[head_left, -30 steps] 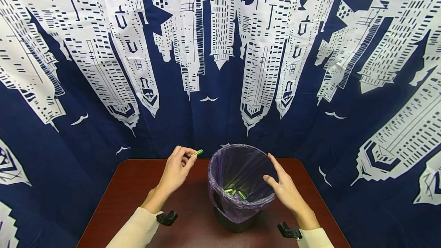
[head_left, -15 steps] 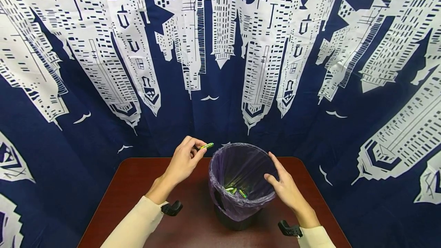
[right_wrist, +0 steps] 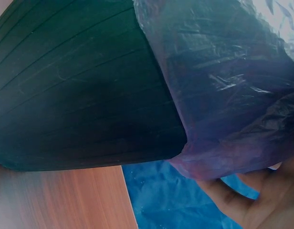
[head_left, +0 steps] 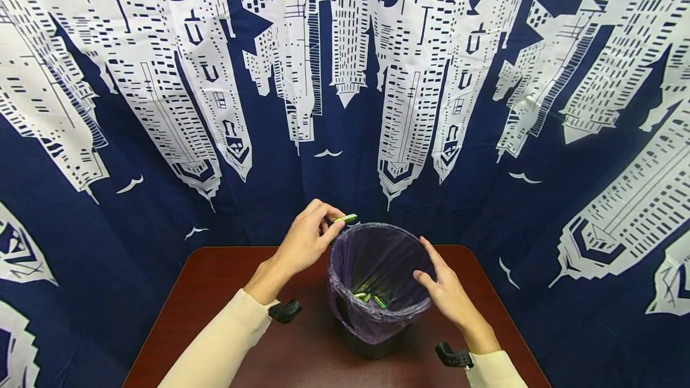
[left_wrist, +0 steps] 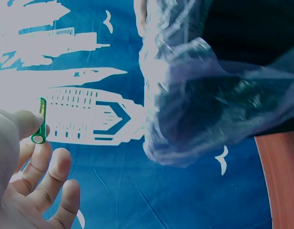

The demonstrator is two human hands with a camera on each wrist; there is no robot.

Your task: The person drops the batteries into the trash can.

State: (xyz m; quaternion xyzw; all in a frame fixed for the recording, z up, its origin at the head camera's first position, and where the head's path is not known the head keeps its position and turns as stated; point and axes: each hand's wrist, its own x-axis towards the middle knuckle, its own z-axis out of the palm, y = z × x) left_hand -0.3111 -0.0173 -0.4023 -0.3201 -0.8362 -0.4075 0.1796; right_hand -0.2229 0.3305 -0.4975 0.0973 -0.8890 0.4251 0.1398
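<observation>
Between thumb and fingertips, my left hand [head_left: 308, 235] pinches a small green-and-yellow battery [head_left: 345, 218]. It is held just above the far left rim of a dark trash bin [head_left: 372, 349] lined with a translucent purple bag [head_left: 372, 323]. In the left wrist view the battery [left_wrist: 40, 121] shows its flat silver end, and the other fingers are loosely bent. My right hand [head_left: 450, 295] holds the bin's right rim, thumb over the opening and fingers along the outside of the bag [right_wrist: 223, 114]. Several similar batteries [head_left: 380, 302] lie at the bottom of the bin.
The bin stands on a reddish-brown table [head_left: 226, 292] with rounded far corners. Behind the table hangs a dark blue curtain [head_left: 345, 178] printed with white upside-down buildings and birds. Black straps [head_left: 284, 311] with small devices are on both wrists.
My left hand has moved right and slightly up, carrying the battery from left of the bin to its far left rim. The right hand has stayed on the bin.
</observation>
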